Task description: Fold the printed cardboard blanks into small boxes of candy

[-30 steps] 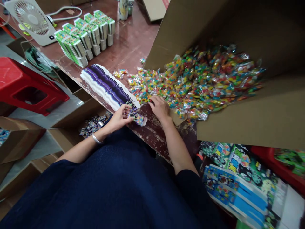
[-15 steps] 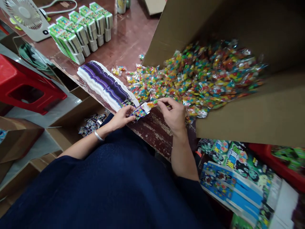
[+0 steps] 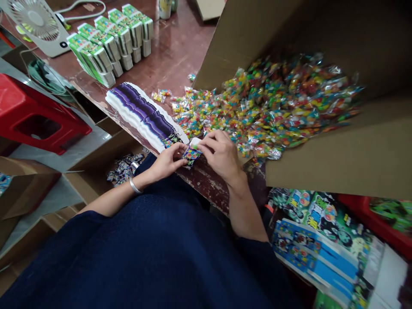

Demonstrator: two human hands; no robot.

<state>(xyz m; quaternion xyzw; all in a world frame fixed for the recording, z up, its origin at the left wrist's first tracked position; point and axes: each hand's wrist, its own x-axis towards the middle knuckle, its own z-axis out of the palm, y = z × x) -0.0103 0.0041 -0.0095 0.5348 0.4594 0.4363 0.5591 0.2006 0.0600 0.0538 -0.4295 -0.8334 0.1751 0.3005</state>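
Note:
My left hand (image 3: 170,161) grips a small purple printed candy box (image 3: 192,156) by its side, near the table edge. The box's white flap (image 3: 195,141) stands up at the end facing my right hand. My right hand (image 3: 222,154) is closed, thumb and fingertips at that end, on a small candy packet that is mostly hidden by the fingers and the box. A long overlapping row of flat purple-and-white boxes (image 3: 144,113) lies just beyond my left hand. Behind my right hand, a heap of clear packets of colourful candies (image 3: 257,107) spills from a large cardboard carton (image 3: 315,159).
Bundled green-and-white boxes (image 3: 109,40) and a white fan (image 3: 37,25) stand at the back left. Below the left table edge, an open carton (image 3: 86,176) holds small filled packs. A red stool (image 3: 38,113) is at far left; printed cardboard sheets (image 3: 322,244) lie lower right.
My right hand has moved left with the candy packet, up to the box's open end. The packet's orange and yellow part no longer shows. My left hand still holds the box, slightly turned.

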